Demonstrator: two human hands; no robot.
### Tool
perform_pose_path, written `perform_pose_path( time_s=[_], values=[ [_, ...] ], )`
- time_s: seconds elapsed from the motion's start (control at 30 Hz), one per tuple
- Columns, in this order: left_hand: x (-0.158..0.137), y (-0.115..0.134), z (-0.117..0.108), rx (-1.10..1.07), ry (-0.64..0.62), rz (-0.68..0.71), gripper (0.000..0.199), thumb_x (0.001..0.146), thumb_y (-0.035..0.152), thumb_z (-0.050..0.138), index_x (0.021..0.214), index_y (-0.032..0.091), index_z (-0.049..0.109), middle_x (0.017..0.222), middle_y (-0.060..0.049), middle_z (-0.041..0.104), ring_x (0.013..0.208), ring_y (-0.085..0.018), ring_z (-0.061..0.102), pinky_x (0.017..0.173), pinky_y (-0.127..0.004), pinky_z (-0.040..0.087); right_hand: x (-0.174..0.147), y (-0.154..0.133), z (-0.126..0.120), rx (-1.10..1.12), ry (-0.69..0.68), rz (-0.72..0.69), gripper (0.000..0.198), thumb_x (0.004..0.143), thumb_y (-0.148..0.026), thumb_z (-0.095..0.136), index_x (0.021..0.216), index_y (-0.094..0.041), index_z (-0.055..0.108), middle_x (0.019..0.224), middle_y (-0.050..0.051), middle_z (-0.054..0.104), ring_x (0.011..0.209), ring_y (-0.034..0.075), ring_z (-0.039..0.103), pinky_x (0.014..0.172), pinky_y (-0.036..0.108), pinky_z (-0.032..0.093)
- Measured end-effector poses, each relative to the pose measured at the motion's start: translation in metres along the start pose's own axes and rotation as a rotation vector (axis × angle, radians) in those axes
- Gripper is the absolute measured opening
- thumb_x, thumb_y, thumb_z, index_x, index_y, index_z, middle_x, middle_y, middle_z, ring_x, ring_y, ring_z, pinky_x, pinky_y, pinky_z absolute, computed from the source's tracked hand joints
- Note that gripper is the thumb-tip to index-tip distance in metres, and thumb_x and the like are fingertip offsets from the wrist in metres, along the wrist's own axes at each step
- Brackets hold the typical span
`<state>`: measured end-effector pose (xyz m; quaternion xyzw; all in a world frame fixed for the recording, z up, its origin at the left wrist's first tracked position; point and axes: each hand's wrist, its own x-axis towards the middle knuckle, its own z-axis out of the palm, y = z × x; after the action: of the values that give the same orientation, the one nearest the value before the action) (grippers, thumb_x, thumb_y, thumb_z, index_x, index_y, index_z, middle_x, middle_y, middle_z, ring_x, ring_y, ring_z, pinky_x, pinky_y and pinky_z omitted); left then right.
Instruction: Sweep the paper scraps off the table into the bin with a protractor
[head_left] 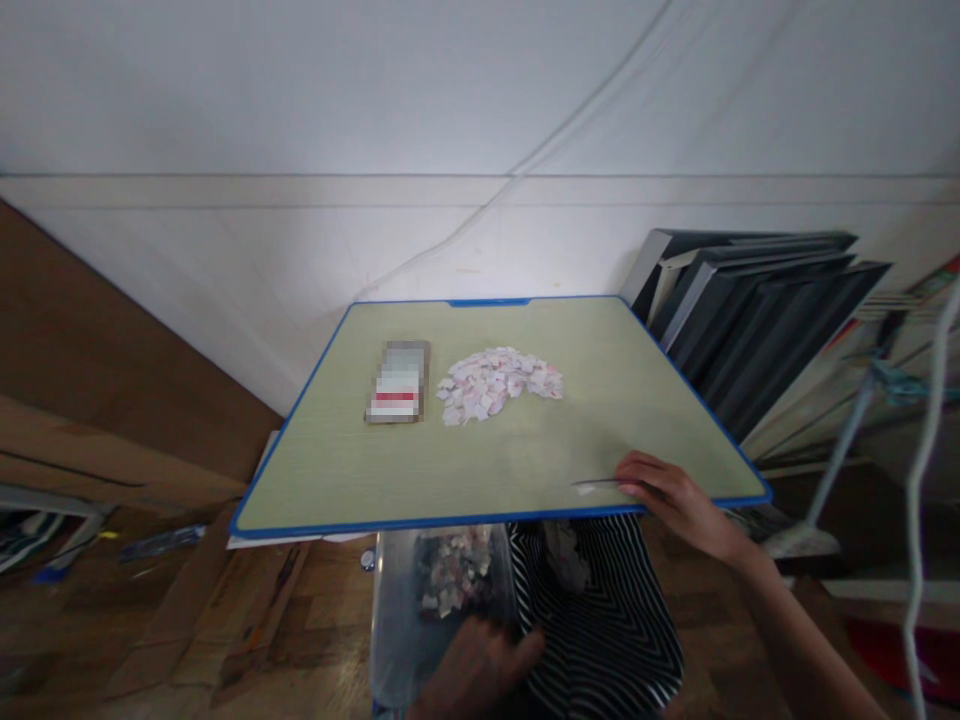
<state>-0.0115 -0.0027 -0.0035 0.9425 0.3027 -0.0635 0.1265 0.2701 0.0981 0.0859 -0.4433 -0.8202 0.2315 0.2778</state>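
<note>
My right hand (667,500) is closed near the front right edge of the board. Its fingers pinch a thin dark tool that looks like tweezers (595,482), pointing left, with a small whitish scrap (586,490) at the tip. My left hand (484,665) is low at the front, over the clear plastic bin (384,610), blurred, with the thumb out to the right and the other fingertips not clear. A spread heap of small whitish paper pieces (499,383) lies mid-board. Left of it lies a phone-like rectangle (397,385), its face pixelated.
The pale green board (337,470) has a blue rim and stands against a white wall. Small mixed pieces (454,575) lie in the bin. Beside it is a black-and-white striped bag (615,610). Dark panels (765,310) lean at right, near a broom (825,490); cardboard (135,360) is at left.
</note>
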Motion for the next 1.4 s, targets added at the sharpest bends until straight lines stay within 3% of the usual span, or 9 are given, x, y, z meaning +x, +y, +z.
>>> perform_pose_path(
  time_s=[0.5,0.67,1.0,1.17,1.3,1.4],
  values=[
    [-0.002,-0.001,0.001,-0.007,0.041,0.009,0.032,0.079,0.015,0.056,0.107,0.021,0.042,0.075,-0.001,0.063,0.061,-0.017,0.060,0.051,-0.022,0.045,-0.011,-0.014,-0.003,0.105,-0.130,0.011,0.017,0.087,-0.026,0.044,0.077,-0.019,0.056,0.077,0.005,0.055,0.073,0.016,0.054,0.064,0.027,0.044],
    [-0.002,-0.001,0.001,-0.032,0.022,0.008,0.034,0.078,0.013,0.055,0.109,0.020,0.042,0.072,-0.001,0.062,0.061,-0.016,0.060,0.053,-0.021,0.045,0.004,-0.009,-0.001,0.009,0.040,0.048,0.015,0.087,-0.028,0.044,0.082,-0.019,0.055,0.080,0.006,0.057,0.076,0.017,0.055,0.067,0.028,0.044],
    [-0.001,0.000,0.003,-0.003,0.068,0.016,0.033,0.076,0.010,0.055,0.107,0.019,0.044,0.071,-0.001,0.063,0.058,-0.016,0.060,0.050,-0.021,0.047,0.080,0.015,0.016,-0.239,0.216,0.106,0.024,0.087,-0.030,0.038,0.075,-0.017,0.054,0.074,0.007,0.055,0.067,0.018,0.052,0.063,0.030,0.041],
    [0.003,-0.001,0.009,0.002,0.108,0.039,0.032,0.076,0.011,0.056,0.105,0.020,0.045,0.071,-0.001,0.064,0.057,-0.016,0.060,0.050,-0.021,0.048,0.085,0.011,0.017,-0.224,0.158,0.046,0.021,0.086,-0.029,0.042,0.074,-0.019,0.055,0.072,0.004,0.057,0.066,0.016,0.054,0.062,0.026,0.041],
    [0.004,-0.001,0.014,0.026,0.103,0.038,0.035,0.077,0.010,0.055,0.108,0.020,0.043,0.073,-0.002,0.064,0.058,-0.017,0.061,0.050,-0.022,0.049,0.086,0.022,0.013,-0.266,0.294,0.102,0.025,0.087,-0.031,0.037,0.076,-0.016,0.054,0.075,0.008,0.056,0.068,0.019,0.052,0.063,0.030,0.040],
    [0.003,-0.001,0.014,0.026,0.087,0.038,0.033,0.077,0.010,0.054,0.108,0.019,0.044,0.072,-0.002,0.064,0.058,-0.017,0.062,0.051,-0.023,0.050,0.088,0.029,0.013,-0.267,0.297,0.083,0.024,0.087,-0.031,0.038,0.074,-0.017,0.053,0.073,0.007,0.054,0.065,0.018,0.051,0.062,0.030,0.039]
  ],
)
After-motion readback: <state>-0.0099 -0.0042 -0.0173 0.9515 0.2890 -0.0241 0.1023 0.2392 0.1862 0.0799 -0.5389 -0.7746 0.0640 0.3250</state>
